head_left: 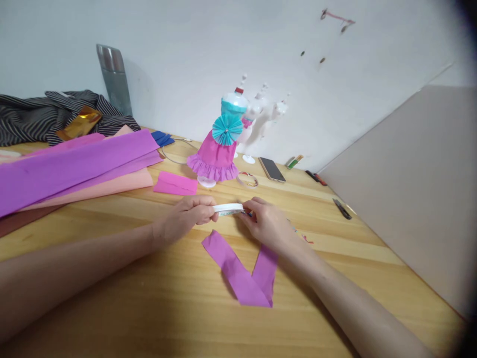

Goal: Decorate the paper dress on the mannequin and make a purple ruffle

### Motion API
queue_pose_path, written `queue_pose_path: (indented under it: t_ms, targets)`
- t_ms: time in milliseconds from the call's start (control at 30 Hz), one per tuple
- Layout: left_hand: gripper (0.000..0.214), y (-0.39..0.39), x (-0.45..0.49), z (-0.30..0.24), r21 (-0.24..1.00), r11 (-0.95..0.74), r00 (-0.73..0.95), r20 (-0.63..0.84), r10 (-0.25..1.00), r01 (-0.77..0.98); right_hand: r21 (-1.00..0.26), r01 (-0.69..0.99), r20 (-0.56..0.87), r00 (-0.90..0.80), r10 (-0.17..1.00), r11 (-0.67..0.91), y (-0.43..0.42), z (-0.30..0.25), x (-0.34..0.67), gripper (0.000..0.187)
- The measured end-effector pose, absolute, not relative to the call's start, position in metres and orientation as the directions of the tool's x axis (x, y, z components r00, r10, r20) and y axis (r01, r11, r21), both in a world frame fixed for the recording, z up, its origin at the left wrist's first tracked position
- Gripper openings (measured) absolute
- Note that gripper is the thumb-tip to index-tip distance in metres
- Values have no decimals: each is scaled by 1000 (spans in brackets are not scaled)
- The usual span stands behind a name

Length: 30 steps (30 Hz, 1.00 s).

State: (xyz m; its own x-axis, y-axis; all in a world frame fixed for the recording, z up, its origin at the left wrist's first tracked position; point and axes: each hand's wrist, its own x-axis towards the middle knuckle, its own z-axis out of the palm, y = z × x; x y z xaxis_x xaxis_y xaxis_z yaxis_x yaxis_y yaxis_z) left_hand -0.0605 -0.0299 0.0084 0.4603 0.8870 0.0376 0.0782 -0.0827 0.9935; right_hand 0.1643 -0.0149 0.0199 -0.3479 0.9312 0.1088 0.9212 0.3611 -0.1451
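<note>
Between my hands, above the wooden table, is a thin white roll of tape (228,209) seen nearly edge-on. My left hand (190,210) is closed on its left side, with fingers and thumb pinching it. My right hand (269,223) is closed at the right edge of the roll, fingertips pinched together there; exactly what they grip is partly hidden. Below my hands a purple crepe paper strip (238,273) lies folded in a V, one end passing under my right wrist. Behind them stands a small mannequin (234,103) in a pink paper skirt (219,149) with a turquoise pleated rosette (227,130).
Purple and peach paper sheets (85,164) pile up at left, near a pink folded paper (175,184). A bottle (116,82) and striped cloth (30,117) stand behind. A phone (272,169) and a cutter knife (342,209) lie right, before the wall.
</note>
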Motion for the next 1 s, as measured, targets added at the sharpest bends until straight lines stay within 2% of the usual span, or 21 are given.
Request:
queue_pose_path:
  t_ms: [133,233,333,433,500,567,667,767,867,1000]
  targets:
    - [20,-28,-58,6,995,-104,460,96,883,-7,-239,892,65,-380,923,384,-19,25,163,17]
    - [22,-26,-57,4,992,-121,434,122,893,-30,-336,838,-55,-473,880,429,-31,31,157,28]
    - [20,-25,-56,2,993,-119,404,105,909,9,-329,838,-120,-495,861,436,-45,35,149,35]
    - [20,-24,-57,-1,991,-132,399,123,909,-3,-373,812,-127,-523,843,448,-53,33,142,27]
    - [21,-24,-57,-3,989,-146,403,146,903,-31,-456,769,-143,-560,816,448,-55,30,140,19]
    - [21,-24,-59,-4,987,-153,414,163,895,-56,-567,705,-159,-602,783,427,-56,28,139,20]
    - [19,-24,-61,-3,985,-159,429,175,886,-73,-785,534,-175,-678,714,315,-57,29,142,21]
    - [20,-23,-62,-1,982,-171,437,188,880,-78,-944,321,-208,-754,623,74,-59,34,148,28]
    - [21,-22,-63,2,983,-166,456,183,871,-79,-974,180,-224,-812,538,-135,-62,40,155,41]
    - [21,-21,-63,4,982,-172,469,188,863,-77,-964,187,-258,-833,490,-191,-65,44,160,48]
